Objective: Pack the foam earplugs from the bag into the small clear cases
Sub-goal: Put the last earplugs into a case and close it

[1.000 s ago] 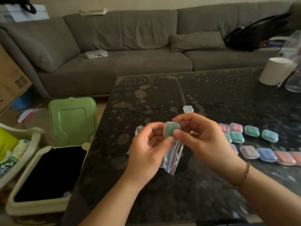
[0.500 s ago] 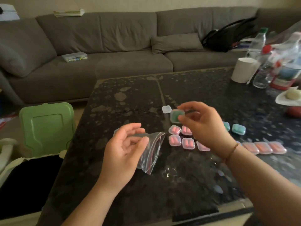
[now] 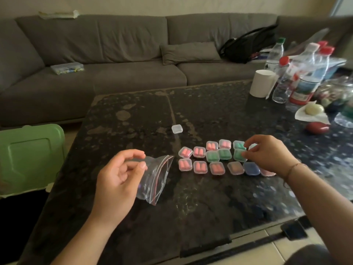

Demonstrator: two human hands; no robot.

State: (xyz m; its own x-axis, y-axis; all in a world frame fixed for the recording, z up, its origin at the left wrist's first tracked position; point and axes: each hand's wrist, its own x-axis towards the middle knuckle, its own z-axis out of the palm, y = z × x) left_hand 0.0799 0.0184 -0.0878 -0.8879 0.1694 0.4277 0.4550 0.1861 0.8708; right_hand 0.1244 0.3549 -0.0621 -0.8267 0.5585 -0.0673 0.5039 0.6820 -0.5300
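We set a filled green case point(image 3: 240, 155) down among the packed cases point(image 3: 199, 152) on the dark table point(image 3: 133, 115), right hand point(image 3: 267, 155) with fingertips pinching its edge. The left hand point(image 3: 118, 175) pinches the clear bag point(image 3: 155, 176) by its upper side, mouth toward the rows; what remains inside we cannot tell. One empty case point(image 3: 177, 129) sits apart, farther back. To do this well, we judge: seat the green case flush beside its green neighbours, release without nudging them, keep the bag mouth raised so nothing spills, then reach for the empty case.
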